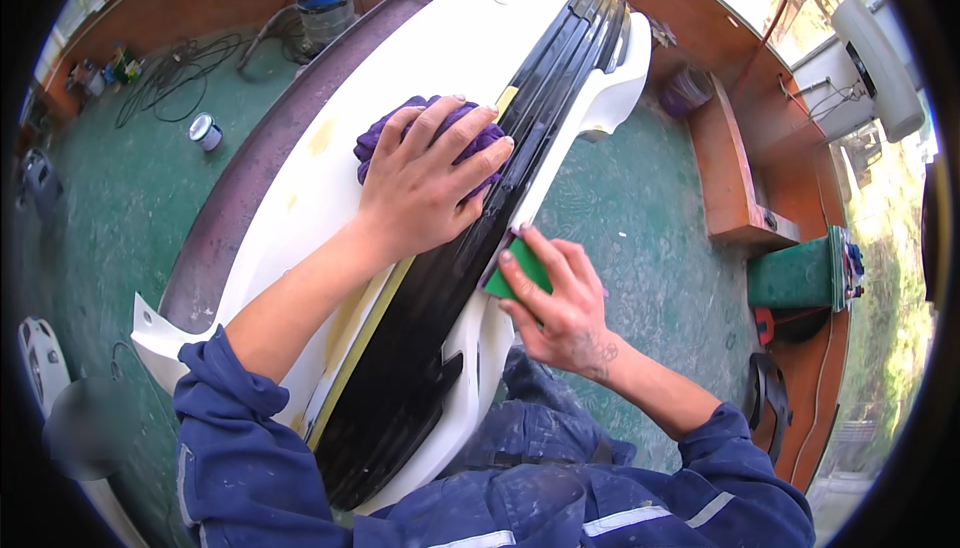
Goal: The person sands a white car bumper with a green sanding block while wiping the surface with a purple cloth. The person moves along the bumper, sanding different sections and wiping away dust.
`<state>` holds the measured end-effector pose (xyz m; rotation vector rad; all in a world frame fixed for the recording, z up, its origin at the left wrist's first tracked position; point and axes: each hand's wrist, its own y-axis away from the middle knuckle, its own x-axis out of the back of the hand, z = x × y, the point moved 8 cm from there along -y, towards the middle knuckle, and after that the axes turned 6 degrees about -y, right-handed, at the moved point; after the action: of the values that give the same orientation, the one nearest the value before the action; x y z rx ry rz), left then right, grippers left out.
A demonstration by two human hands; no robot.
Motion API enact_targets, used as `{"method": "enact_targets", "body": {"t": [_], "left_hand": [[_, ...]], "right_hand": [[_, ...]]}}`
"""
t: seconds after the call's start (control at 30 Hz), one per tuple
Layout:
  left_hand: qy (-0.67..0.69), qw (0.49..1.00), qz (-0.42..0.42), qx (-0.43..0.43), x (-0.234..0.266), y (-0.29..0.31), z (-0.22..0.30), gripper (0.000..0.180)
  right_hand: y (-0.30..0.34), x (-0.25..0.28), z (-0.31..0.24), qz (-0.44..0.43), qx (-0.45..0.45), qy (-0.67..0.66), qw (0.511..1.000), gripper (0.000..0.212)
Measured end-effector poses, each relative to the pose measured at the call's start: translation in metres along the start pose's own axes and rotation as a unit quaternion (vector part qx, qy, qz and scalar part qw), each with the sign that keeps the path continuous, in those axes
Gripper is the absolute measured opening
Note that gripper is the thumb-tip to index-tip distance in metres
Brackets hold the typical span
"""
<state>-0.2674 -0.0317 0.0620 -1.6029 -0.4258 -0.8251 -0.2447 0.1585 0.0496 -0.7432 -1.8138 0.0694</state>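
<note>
A white car bumper (268, 210) with a black grille (400, 368) stretches before me from lower left to upper right. My left hand (425, 173) is spread over a bunched purple cloth (378, 138), gripping it against the bumper next to the grille. Between the fingers of my right hand (562, 293) is a green sanding block (528, 266), with its dark edge against the white strip along the grille's right side. Yellow masking tape (345, 388) runs along the grille's left edge. Pale yellowish patches (322, 136) mark the white surface.
On the green floor (640, 208) at left stand a paint can (205, 132), a coiled cable (175, 78) and a blue-topped vacuum cleaner (325, 3). At right are an orange-brown shelf (728, 173), a green bin (795, 276) and a purple-stained bucket (687, 90).
</note>
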Motion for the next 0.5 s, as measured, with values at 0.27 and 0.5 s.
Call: {"method": "enact_targets", "body": {"t": [0.27,0.5], "left_hand": [[-0.004,1.000,-0.005,-0.001,0.000,0.000,0.000,0.051],[-0.012,1.000,-0.009,0.000,-0.002,0.003,-0.001,0.050]], "right_hand": [[-0.026,0.012,0.039,0.043,-0.024,0.044,0.998,0.053],[-0.042,0.019,0.049,0.013,-0.001,0.066,0.998,0.055]]}}
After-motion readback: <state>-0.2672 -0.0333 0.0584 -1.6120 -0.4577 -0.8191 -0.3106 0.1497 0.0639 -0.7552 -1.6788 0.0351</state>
